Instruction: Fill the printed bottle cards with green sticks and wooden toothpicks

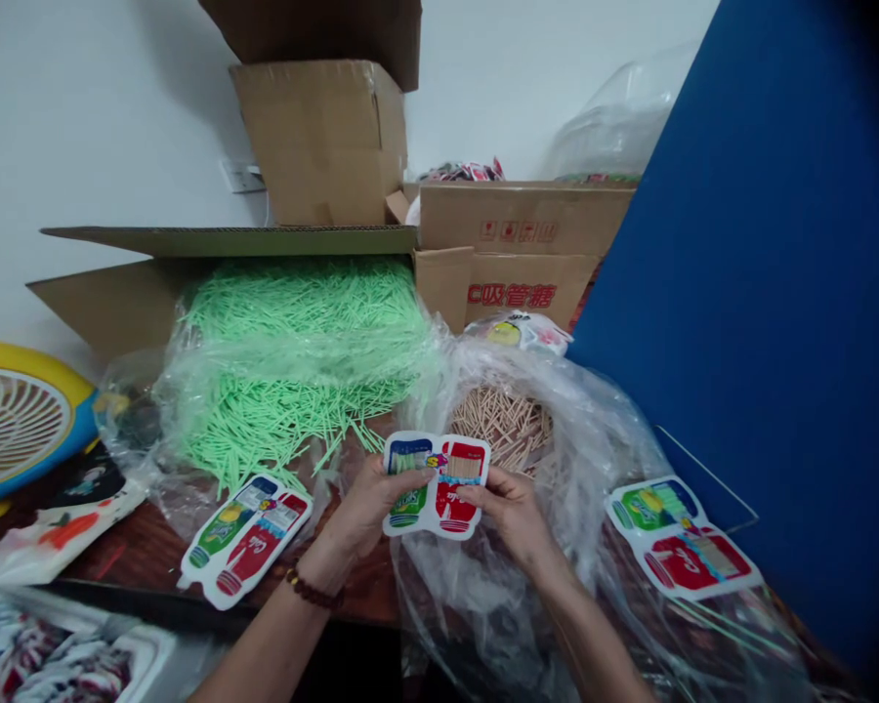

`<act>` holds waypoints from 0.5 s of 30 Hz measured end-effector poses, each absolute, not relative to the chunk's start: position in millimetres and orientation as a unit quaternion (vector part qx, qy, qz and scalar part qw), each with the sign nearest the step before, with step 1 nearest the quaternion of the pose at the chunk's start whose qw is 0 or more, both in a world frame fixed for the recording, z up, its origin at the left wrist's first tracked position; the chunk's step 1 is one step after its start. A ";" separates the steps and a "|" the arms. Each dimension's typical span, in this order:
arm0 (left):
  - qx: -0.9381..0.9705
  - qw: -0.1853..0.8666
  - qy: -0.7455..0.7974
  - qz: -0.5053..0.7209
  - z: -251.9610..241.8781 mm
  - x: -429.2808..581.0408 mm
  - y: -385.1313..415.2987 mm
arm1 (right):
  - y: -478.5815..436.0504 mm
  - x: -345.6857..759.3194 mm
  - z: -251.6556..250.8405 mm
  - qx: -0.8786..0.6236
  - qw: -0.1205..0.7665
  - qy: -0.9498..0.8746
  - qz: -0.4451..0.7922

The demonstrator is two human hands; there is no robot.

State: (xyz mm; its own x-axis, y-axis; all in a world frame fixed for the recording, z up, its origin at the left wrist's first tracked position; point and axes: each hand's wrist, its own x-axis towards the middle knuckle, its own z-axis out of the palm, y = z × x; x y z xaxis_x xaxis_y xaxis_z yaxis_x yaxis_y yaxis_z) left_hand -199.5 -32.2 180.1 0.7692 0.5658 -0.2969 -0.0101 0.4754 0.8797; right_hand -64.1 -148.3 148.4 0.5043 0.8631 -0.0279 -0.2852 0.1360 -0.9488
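Note:
My left hand [378,503] and my right hand [514,503] hold a flat candy packet [439,517] between them, thumbs on its front. The packet is shaped like two joined bottles, one green and one red, with small windows showing thin sticks in both halves. A similar packet [247,537] lies on the table left of my left hand. Another packet [685,542], with green and brown sticks in its windows, lies at the right on clear plastic. Beyond my hands are a heap of thin green candy sticks [293,391] and a smaller heap of brown sticks [502,425].
An open cardboard box [103,303] lies behind the green sticks, and other cartons [322,137] stand against the wall. Clear plastic sheeting [615,430] surrounds the brown sticks. A blue panel [769,322] borders the right, a yellow-and-blue fan [21,420] the left. Printed packaging [65,654] fills a lower-left container.

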 end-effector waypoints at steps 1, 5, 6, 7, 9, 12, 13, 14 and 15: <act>0.485 0.805 0.291 0.178 180.4 -199.7 -32.5 | -148.8 -63.0 148.3 -0.514 0.697 -0.286 0.410; 0.572 0.756 0.248 0.197 186.0 -200.0 -36.5 | -154.0 -55.7 151.1 -0.514 0.685 -0.313 0.411; 0.603 0.737 0.228 0.204 187.6 -200.0 -37.8 | -156.2 -53.7 153.0 -0.522 0.683 -0.328 0.391; 0.629 0.718 0.210 0.210 188.9 -200.0 -38.9 | -158.5 -51.8 155.3 -0.535 0.680 -0.349 0.360; 0.659 0.693 0.195 0.219 189.9 -199.2 -40.6 | -162.6 -48.4 160.7 -0.561 0.652 -0.411 0.302; 0.669 0.685 0.196 0.209 188.2 -195.9 -41.5 | -165.2 -43.1 167.6 -0.578 0.621 -0.464 0.253; 0.668 0.689 0.198 0.198 187.3 -194.3 -41.5 | -165.1 -41.5 169.1 -0.583 0.620 -0.463 0.248; 0.664 0.696 0.200 0.187 186.6 -192.7 -41.5 | -164.7 -40.2 170.1 -0.586 0.618 -0.460 0.249; 0.656 0.704 0.205 0.179 185.9 -190.9 -41.5 | -164.5 -39.3 170.9 -0.590 0.616 -0.456 0.255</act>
